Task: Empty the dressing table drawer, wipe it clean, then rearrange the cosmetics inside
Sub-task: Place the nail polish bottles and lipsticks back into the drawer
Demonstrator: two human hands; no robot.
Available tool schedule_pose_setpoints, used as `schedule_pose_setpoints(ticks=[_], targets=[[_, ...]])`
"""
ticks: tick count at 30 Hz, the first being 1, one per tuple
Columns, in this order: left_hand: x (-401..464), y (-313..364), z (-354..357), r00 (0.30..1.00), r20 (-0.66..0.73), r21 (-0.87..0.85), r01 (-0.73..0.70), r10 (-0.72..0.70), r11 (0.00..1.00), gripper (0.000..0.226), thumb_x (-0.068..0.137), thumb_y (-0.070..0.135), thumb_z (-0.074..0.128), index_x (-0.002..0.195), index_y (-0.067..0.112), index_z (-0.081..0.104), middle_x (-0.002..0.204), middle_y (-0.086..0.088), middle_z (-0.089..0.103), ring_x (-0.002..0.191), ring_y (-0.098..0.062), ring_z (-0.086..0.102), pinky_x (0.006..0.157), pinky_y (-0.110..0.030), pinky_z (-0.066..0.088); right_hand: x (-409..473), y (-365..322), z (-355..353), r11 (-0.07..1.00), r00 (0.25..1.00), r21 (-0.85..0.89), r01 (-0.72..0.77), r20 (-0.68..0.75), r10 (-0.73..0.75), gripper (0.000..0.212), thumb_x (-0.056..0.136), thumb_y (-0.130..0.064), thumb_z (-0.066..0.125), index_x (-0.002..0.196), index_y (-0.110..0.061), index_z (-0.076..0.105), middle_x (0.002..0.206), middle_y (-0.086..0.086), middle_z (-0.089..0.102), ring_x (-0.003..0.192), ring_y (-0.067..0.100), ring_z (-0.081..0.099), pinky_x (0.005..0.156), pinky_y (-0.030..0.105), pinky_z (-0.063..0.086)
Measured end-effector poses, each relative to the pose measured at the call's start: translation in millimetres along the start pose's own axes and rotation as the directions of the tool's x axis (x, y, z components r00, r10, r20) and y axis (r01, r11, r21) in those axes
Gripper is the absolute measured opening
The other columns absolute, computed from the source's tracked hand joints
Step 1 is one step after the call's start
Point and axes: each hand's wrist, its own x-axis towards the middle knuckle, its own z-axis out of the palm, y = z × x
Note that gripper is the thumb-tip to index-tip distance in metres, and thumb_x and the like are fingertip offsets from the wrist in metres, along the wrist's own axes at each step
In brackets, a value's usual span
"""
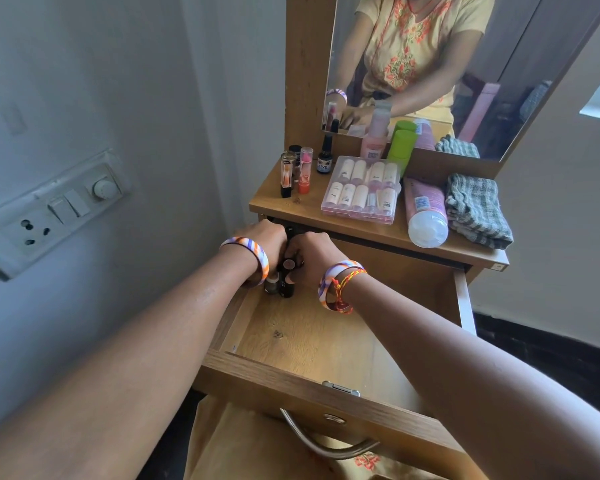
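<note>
Gripping dark bottles (284,271) in the drawer (312,334), both hands (269,237); "NIVE" bottle (324,157) above.

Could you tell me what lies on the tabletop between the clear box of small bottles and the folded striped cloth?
In the head view, a pink bottle lies on its side between them.

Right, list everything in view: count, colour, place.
drawer: one, wood, pulled open
small bottles: a few, dark, drawer's back left corner
tubes: about four, black, clear and pink, tabletop left
dark bottle: one, by the mirror
clear case: one, pinkish, holding small bottles, tabletop centre
pink bottle: one, upright behind case
green bottle: one, upright
lying bottle: one, pink, white cap
cloth: one, grey striped, tabletop right
mirror: one, above
switchboard: one, white, left wall
left hand, right hand: on the small bottles
</note>
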Motion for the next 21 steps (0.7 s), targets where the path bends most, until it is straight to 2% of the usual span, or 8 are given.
schedule_pose_setpoints(ticks=[4,8,11,16,21], targets=[[1.2,-1.1,1.2,1.000,0.002,0.003,-0.002,0.002,1.000,0.019,0.081,0.008,0.066,0.100,0.005,0.066,0.094,-0.015,0.067,0.080,-0.028,0.064,0.063,-0.028,0.045,0.6,-1.6,-0.6,1.000,1.000,0.014,-0.022,0.021,0.022,0.043,0.078,-0.014,0.072,0.118,-0.006,0.060,0.113,0.012,0.065,0.100,0.025,0.063,0.076,0.022,0.046],[1.3,-0.3,0.0,1.000,0.011,-0.003,0.000,0.000,1.000,0.020,0.082,0.009,0.066,0.102,0.004,0.066,0.096,-0.014,0.066,0.075,-0.025,0.059,0.060,-0.026,0.041,0.1,-1.5,-1.0,1.000,1.000,0.017,-0.021,0.017,0.020,0.043,0.079,-0.014,0.072,0.119,-0.006,0.059,0.114,0.012,0.065,0.101,0.025,0.062,0.076,0.022,0.045],[2.2,-0.7,-0.7,1.000,0.026,0.014,-0.001,0.000,1.000,0.019,0.078,0.009,0.069,0.097,0.004,0.066,0.091,-0.013,0.066,0.074,-0.026,0.062,0.060,-0.028,0.044,-0.8,-1.5,-1.8,0.999,1.000,0.028,-0.022,0.022,0.021,0.044,0.077,-0.014,0.074,0.118,-0.006,0.060,0.113,0.012,0.065,0.102,0.025,0.062,0.077,0.023,0.046],[2.5,-1.4,0.9,1.000,0.018,0.010,0.006,-0.006,1.000,0.015,0.083,0.006,0.063,0.098,0.004,0.065,0.084,-0.012,0.060,0.068,-0.023,0.055,0.047,-0.021,0.033,-2.4,-0.4,-2.5,0.999,1.000,0.043,-0.003,0.028,0.002,0.048,0.075,-0.014,0.074,0.120,-0.005,0.059,0.116,0.012,0.064,0.105,0.026,0.061,0.081,0.025,0.048],[3.2,-1.4,2.0,1.000,0.015,0.009,-0.005,0.005,1.000,0.013,0.084,0.006,0.063,0.097,0.005,0.065,0.087,-0.012,0.062,0.068,-0.021,0.055,0.047,-0.019,0.031,-2.3,0.2,-1.9,0.999,0.999,0.039,-0.001,0.035,0.000,0.046,0.078,-0.014,0.072,0.121,-0.006,0.059,0.117,0.012,0.064,0.105,0.026,0.062,0.087,0.027,0.050]])
